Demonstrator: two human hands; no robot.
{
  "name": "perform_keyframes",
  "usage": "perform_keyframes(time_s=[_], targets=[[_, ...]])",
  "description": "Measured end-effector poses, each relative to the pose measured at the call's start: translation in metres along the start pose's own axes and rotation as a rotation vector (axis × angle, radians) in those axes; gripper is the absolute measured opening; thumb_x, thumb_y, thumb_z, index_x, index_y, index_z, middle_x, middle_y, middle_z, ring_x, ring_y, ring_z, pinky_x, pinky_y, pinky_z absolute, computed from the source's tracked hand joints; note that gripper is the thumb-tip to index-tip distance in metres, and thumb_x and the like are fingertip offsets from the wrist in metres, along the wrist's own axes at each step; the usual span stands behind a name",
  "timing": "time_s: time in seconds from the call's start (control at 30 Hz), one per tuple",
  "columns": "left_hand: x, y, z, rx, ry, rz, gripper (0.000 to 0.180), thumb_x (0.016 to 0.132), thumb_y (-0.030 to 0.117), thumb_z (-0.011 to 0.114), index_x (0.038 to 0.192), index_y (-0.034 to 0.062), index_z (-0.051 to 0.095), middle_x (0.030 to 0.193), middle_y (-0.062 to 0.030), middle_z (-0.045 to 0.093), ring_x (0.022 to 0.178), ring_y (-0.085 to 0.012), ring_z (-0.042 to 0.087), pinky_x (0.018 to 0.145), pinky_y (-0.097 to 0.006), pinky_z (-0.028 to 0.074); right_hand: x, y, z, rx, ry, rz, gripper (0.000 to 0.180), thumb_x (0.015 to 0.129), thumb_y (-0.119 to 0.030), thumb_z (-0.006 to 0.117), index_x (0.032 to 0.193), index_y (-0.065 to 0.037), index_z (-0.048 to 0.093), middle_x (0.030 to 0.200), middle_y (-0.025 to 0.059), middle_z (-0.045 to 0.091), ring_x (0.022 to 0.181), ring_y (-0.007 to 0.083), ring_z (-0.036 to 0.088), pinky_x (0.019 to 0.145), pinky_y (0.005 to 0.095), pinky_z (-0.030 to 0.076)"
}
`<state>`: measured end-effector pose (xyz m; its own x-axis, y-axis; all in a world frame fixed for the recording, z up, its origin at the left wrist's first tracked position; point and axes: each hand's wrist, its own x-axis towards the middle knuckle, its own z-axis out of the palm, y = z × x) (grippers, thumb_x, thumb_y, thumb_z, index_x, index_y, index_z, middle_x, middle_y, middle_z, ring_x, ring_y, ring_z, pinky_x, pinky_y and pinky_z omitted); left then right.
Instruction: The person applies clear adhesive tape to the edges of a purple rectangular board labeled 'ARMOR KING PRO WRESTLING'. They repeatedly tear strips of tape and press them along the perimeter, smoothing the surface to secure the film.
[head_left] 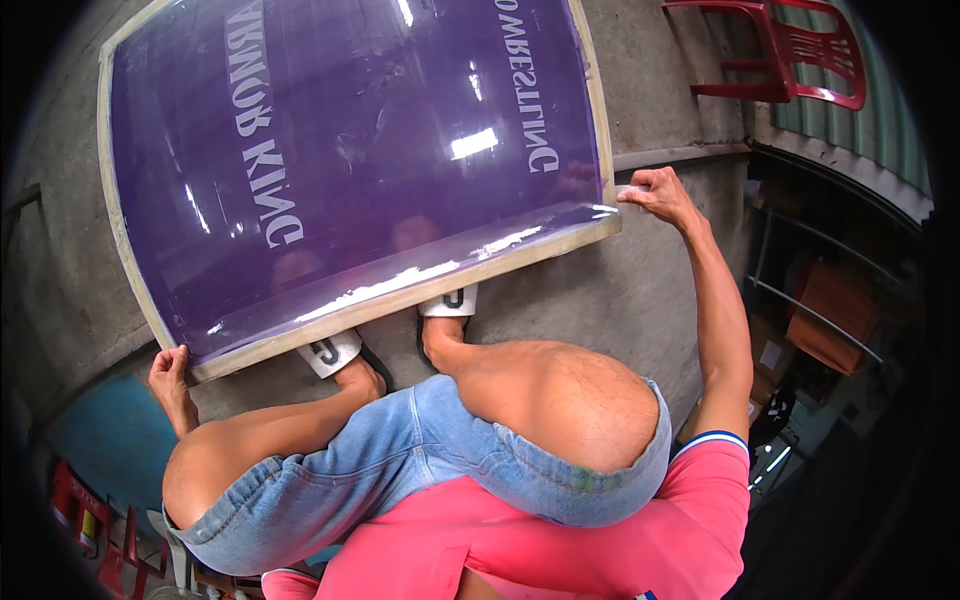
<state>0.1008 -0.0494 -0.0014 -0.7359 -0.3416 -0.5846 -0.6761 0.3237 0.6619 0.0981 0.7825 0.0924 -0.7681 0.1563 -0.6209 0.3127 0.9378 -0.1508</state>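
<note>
A large screen-printing frame [470,268] lies in front of me, tilted in view, with pale wooden edges and glossy purple mesh [390,130] bearing light lettering. My left hand [173,385] is closed on its near left corner, thumb and fingers against the wood. At the near right corner, my right hand [660,195] is closed in a pinch by the frame's side edge. A small whitish piece [630,193] shows between its fingers; what it is I cannot make out. The frame's near edge passes over my feet in white-strapped slides [448,302].
Grey concrete floor [655,330] surrounds the frame. A red plastic chair [790,55] stands at the far right, by green corrugated metal [870,130]. Dark shelving with boxes [835,315] is on the right. A blue surface [115,430] and red chair parts [125,555] are at lower left.
</note>
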Motion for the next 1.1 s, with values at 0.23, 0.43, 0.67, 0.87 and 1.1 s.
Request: perform_keyframes(time_s=[0.23, 0.43, 0.67, 0.87, 1.1], targets=[[0.009, -0.015, -0.020, -0.018, 0.008, -0.005, 0.017, 0.089, 0.023, 0.076, 0.083, 0.0128, 0.063, 0.069, 0.0106, 0.052, 0.058, 0.0005, 0.035, 0.052, -0.019, 0.024, 0.000, -0.001, 0.000, -0.068, -0.010, -0.063, 0.045, 0.083, -0.045, 0.063, 0.083, -0.001, 0.068, 0.071, 0.0153, 0.063, 0.073, 0.0309, 0.057, 0.081, 0.0393, 0.041], [0.000, -0.007, -0.030, -0.018, 0.015, 0.112, 0.015, 0.092, 0.018, 0.072, 0.087, 0.0073, 0.065, 0.078, 0.0050, 0.059, 0.071, -0.0041, 0.048, 0.065, -0.020, 0.038, -0.003, -0.008, 0.018, -0.442, 0.145, -0.110, 0.041, 0.088, -0.047, 0.061, 0.082, -0.008, 0.072, 0.077, 0.0123, 0.070, 0.078, 0.0282, 0.064, 0.079, 0.0403, 0.036], [-0.011, 0.021, -0.038, -0.092, 0.130, 0.256, 0.010, 0.092, 0.011, 0.070, 0.088, 0.0047, 0.064, 0.082, 0.0042, 0.057, 0.078, -0.0054, 0.050, 0.074, -0.021, 0.040, -0.021, -0.021, -0.022, -0.306, 0.321, -0.196, 0.036, 0.088, -0.043, 0.067, 0.083, -0.008, 0.073, 0.079, 0.0078, 0.070, 0.075, 0.0216, 0.059, 0.078, 0.0378, 0.033], [0.001, 0.005, -0.054, 0.018, 0.168, 0.224, 0.008, 0.092, 0.014, 0.071, 0.089, 0.0091, 0.066, 0.080, 0.0067, 0.057, 0.071, -0.0034, 0.044, 0.063, -0.021, 0.033, -0.045, -0.038, -0.021, -0.208, 0.401, -0.265, 0.025, 0.084, -0.028, 0.074, 0.083, -0.003, 0.070, 0.078, 0.0070, 0.066, 0.077, 0.0213, 0.057, 0.085, 0.0378, 0.035], [0.093, -0.089, -0.259, -0.434, 0.878, 0.097, 0.029, 0.089, 0.031, 0.075, 0.111, 0.0150, 0.065, 0.111, 0.0039, 0.068, 0.104, -0.0102, 0.055, 0.077, -0.032, 0.036, -0.149, -0.215, -0.116, -0.111, 0.828, -1.044, 0.017, 0.073, -0.012, 0.074, 0.078, -0.003, 0.061, 0.071, 0.0078, 0.053, 0.074, 0.0270, 0.052, 0.091, 0.0527, 0.038]])
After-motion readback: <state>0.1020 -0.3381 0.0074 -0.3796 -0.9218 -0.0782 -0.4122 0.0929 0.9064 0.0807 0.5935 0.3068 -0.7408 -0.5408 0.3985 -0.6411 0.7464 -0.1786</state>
